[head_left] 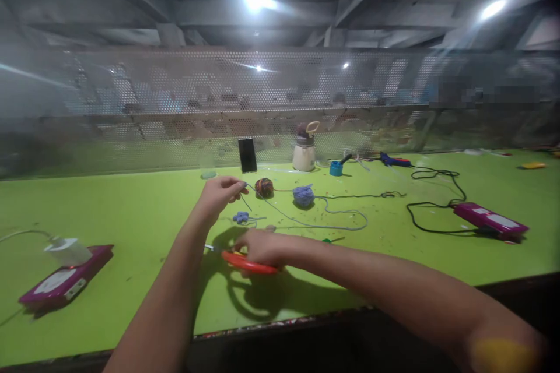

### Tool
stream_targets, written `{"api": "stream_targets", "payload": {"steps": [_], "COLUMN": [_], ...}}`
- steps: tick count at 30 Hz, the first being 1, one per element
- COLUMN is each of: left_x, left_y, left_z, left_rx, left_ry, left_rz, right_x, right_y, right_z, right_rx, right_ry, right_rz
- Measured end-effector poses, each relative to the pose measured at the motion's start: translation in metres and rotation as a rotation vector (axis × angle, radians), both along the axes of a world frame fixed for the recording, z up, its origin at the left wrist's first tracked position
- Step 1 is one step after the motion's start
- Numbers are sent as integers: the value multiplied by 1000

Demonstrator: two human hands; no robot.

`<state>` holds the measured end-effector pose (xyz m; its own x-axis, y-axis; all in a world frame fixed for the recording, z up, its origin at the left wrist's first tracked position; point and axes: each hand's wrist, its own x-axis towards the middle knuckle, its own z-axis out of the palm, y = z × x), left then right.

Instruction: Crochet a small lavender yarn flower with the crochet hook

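My left hand (223,193) is raised over the green table with thumb and fingers pinched on a strand of lavender yarn (273,206). That strand loops across the table to a lavender yarn ball (303,195). Nearer to me, my right hand (258,246) is closed on scissors (249,263) with red-orange handles, their blades pointing left. A small lavender crocheted piece (240,217) with loose tails lies between the two hands. Beyond it sits a dark multicoloured yarn ball (263,187).
A black phone (247,155) and a cream bottle (304,154) stand at the back by a perforated screen. Magenta power strips (490,220) lie right and left, the left one with a white charger (69,250). A blue pot (336,168) and a glue gun (394,159) sit back right.
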<state>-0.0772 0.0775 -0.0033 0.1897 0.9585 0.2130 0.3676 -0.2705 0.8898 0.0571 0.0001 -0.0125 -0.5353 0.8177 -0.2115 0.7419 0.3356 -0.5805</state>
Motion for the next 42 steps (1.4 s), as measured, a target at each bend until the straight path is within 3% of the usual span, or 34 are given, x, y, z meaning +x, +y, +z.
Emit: {"api": "stream_targets", "payload": {"steps": [5, 6, 8, 12, 16, 25, 33, 42], "left_x": [-6, -6, -6, -3, 1, -4, -5, -7], "left_y": [0, 1, 0, -3, -9, -15, -16, -14], "left_z": [-1, -1, -1, 1, 1, -2, -2, -3], "left_rx": [-1, 3, 13, 49, 80, 117, 120, 125], "left_ry": [-59, -68, -87, -151, -212, -223, -196, -191], "left_rz": [21, 24, 26, 25, 16, -4, 26, 73], "right_x": [82, 95, 113, 119, 102, 80, 85, 84], "right_y": [-60, -72, -89, -94, -77, -47, -46, -41], "right_z": [6, 3, -4, -17, -19, -20, -25, -31], "right_rx": [-243, -322, -593, -747, -913, -820, -781, -736], "right_ry": [208, 269, 591, 1012, 1087, 1028, 1121, 1074], "right_rz": [-114, -133, -256, -373, -419, -546, -565, -571]}}
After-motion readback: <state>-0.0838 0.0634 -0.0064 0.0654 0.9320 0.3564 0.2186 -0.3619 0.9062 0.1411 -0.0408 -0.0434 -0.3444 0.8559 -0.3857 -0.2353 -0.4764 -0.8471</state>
